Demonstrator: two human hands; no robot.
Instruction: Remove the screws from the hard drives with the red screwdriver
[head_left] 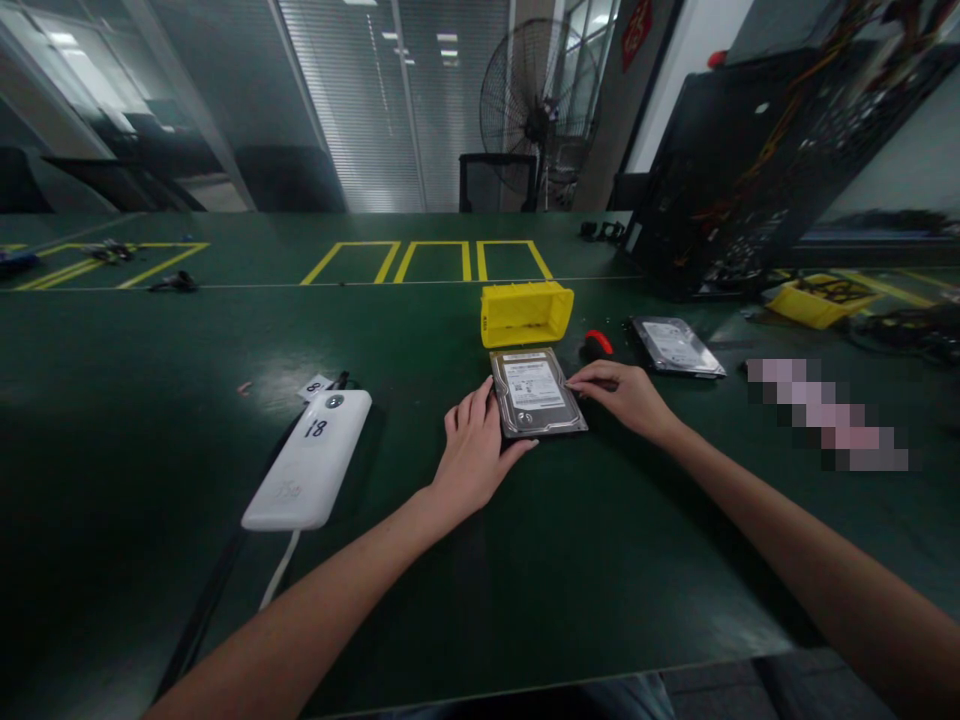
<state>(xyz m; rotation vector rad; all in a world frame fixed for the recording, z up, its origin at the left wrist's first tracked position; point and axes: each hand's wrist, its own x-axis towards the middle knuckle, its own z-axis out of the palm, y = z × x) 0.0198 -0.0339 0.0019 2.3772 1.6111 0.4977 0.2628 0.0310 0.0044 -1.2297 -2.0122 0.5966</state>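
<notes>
A hard drive [535,390] with a white label lies label up on the green table. My left hand [474,445] steadies it, fingers along its left edge and thumb at the near edge. My right hand [621,393] is closed in a pinch at the drive's right edge; anything between those fingertips is too small to make out. Just behind the drive, a yellow bin [526,315] lies with its opening facing me. A red and black object [598,345] sits right of the bin. Farther right lies a second hard drive [675,346].
A white power bank [309,460] marked 18, with cables, lies to the left. At the right rear stands an open black computer case [720,180], with another yellow bin [817,302] beside it. Yellow tape outlines [437,243] mark the far table. A pixelated object lies right.
</notes>
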